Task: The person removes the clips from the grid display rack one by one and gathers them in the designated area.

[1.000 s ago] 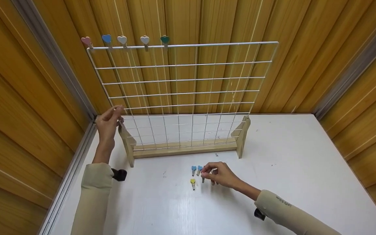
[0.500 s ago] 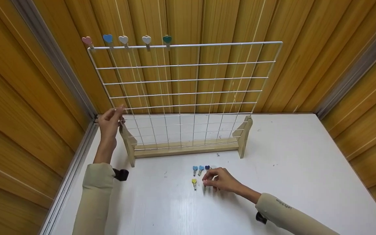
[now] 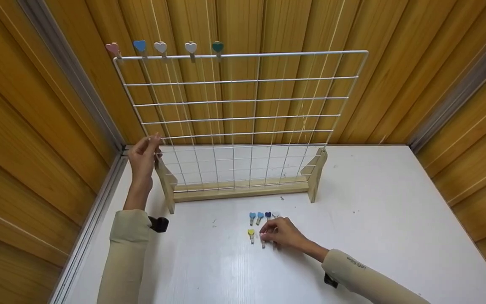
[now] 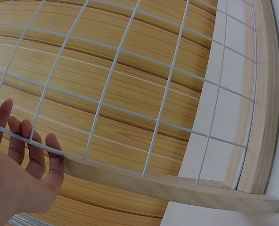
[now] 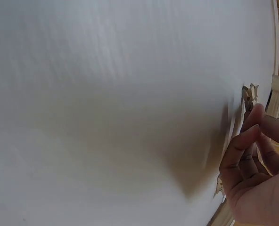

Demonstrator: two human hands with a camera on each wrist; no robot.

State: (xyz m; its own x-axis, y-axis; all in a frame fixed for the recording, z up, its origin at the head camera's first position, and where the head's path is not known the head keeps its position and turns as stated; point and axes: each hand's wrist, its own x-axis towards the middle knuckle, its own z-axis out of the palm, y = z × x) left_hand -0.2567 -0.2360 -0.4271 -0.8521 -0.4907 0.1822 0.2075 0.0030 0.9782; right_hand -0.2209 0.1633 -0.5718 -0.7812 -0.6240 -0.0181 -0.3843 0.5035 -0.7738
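While the left hand [image 3: 142, 158] grips the wire grid [image 3: 253, 118] at its edge, apparently to steady it, the right hand [image 3: 286, 234] pinches one small clip [image 3: 263, 244]

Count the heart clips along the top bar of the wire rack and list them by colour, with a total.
Pink heart clip: 1
Blue heart clip: 1
White heart clips: 2
Green heart clip: 1
Total: 5
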